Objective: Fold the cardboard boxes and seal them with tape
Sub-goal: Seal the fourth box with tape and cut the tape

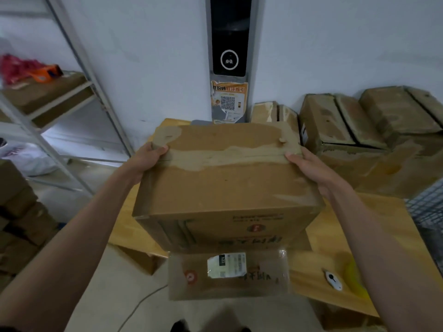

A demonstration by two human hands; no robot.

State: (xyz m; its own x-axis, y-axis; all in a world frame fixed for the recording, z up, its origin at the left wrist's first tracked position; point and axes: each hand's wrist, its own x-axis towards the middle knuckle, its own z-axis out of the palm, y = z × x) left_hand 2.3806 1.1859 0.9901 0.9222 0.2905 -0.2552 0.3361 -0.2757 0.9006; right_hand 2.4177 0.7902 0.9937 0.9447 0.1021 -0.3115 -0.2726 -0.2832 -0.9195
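Both hands are gripping the cardboard box (225, 183) now: the left hand (146, 161) is curling its fingers over the left edge, the right hand (309, 166) is clamping the right edge. The box is sitting closed in front of the person, over the wooden tabletop (359, 267), a strip of brown tape (223, 155) running across its top seam. A second box (227, 275) with a shipping label is lying just below it. More boxes (369, 130) are stacking up at the back right, and a white cutter (333, 280) is resting on the tabletop.

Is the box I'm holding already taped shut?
Yes. The cardboard box is closed, with a tape strip running across the top seam.
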